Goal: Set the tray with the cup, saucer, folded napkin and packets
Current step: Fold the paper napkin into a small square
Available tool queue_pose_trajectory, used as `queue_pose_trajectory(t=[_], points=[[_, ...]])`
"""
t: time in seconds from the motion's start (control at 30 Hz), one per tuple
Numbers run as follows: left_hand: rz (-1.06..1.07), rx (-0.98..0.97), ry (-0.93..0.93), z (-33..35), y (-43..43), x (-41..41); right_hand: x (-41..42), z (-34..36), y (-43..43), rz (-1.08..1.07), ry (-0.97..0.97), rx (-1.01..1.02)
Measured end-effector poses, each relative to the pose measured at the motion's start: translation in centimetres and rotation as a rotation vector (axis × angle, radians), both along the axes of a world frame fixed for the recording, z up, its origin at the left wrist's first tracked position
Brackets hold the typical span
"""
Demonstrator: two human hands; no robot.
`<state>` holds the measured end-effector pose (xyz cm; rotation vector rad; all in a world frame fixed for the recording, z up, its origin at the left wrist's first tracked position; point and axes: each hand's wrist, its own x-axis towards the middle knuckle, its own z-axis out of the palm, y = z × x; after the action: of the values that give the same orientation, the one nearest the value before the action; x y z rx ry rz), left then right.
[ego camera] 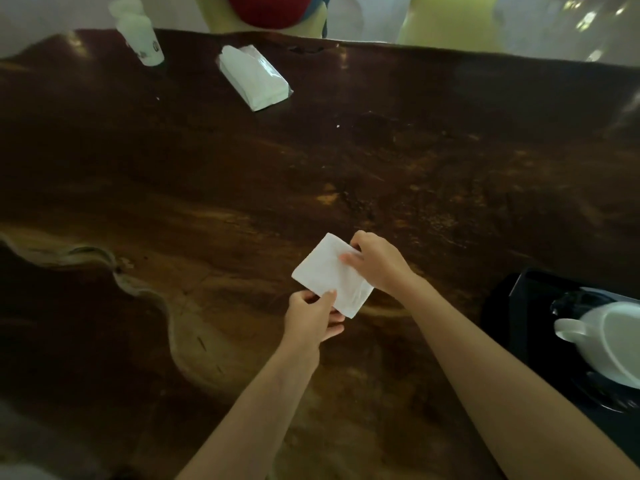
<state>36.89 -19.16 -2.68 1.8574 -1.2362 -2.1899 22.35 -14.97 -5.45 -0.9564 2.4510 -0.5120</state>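
Both my hands hold a white folded napkin (329,271) just above the dark wooden table (311,161). My left hand (313,315) pinches its near corner, and my right hand (375,259) grips its far right edge. A black tray (530,306) sits at the right edge of the view. On the tray stands a white cup (609,341) with its handle pointing left. A dark saucer (602,398) seems to lie under the cup, though it is hard to make out. No loose packets are visible.
A clear pack of white napkins (254,77) lies at the far side of the table. A stack of white plastic cups (136,32) stands at the far left. A person in red sits beyond the table (270,8). The table's near left edge is wavy.
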Motion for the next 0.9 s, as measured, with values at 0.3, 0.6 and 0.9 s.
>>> queue_pose_trajectory(t=[0.3,0.6,0.9], points=[[-0.050,-0.321,0.291,1.4,-0.4,-2.2,1.4,3.2,4.4,-0.323,-0.407,-0.537],[-0.089,-0.308,0.494,4.1,0.7,-2.8,0.5,6.2,5.5,-0.460,-0.180,-0.462],[-0.122,-0.321,0.325,3.9,1.4,-2.7,1.6,5.9,5.9,-0.502,-0.071,-0.449]])
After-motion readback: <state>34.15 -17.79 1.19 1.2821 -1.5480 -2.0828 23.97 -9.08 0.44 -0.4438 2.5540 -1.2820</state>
